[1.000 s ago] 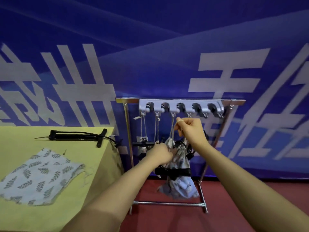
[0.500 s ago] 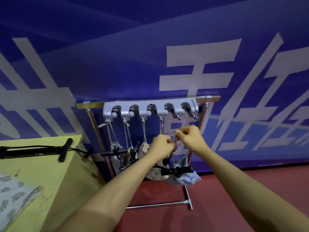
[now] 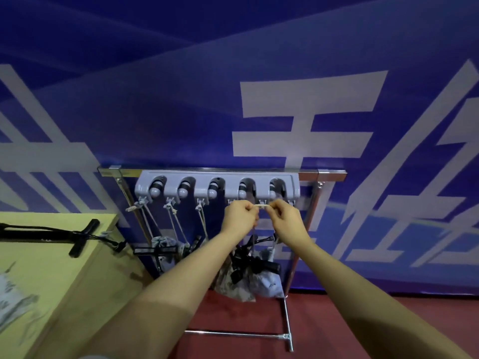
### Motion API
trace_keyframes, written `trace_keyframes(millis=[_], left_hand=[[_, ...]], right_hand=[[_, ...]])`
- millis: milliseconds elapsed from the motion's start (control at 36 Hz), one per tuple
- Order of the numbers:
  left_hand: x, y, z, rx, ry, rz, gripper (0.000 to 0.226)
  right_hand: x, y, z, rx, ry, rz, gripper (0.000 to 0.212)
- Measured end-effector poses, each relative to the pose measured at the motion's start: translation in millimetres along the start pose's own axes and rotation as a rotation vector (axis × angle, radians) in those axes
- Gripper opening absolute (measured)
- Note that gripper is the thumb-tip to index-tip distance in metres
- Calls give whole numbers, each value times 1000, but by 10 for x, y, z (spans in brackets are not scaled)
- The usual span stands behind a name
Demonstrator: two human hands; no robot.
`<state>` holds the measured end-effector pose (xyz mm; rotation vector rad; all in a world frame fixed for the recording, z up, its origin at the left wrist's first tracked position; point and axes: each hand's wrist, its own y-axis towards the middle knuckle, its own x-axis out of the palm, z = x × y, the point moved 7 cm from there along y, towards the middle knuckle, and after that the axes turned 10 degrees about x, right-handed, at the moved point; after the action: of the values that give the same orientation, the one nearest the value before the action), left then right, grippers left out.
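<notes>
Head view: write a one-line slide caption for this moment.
Left hand and right hand pinch a pale cord at a hook under the grey holder rail, patterned bag hanging below.

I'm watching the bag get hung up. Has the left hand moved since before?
Yes, upward. The left hand was low at the hanging bag; now it pinches the cord just under the grey hook rack.
</notes>
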<state>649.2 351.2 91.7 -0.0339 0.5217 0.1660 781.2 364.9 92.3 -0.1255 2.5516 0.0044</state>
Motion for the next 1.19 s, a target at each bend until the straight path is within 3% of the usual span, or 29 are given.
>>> trace_keyframes(millis=[111, 250, 472, 694, 917, 1194], left_hand=[[86, 133, -74, -30, 21, 28, 24], [215, 182, -292, -45, 111, -33, 28], [105, 71, -344, 6, 193, -93, 24], [-134, -126, -398, 68, 322, -94, 21], [-784, -438, -676, 31, 332, 31, 21], [-2054, -888, -1459, -64, 333, 213, 17]], right_hand=[[69, 130, 113, 45, -64, 45, 21], [228, 199, 257, 127, -215, -30, 35], [250, 116, 230, 140, -378, 53, 23], [443, -92, 191, 167, -417, -9, 42], [924, -280, -286, 24, -325, -163, 26], [2081, -598, -1057, -108, -349, -316, 18]])
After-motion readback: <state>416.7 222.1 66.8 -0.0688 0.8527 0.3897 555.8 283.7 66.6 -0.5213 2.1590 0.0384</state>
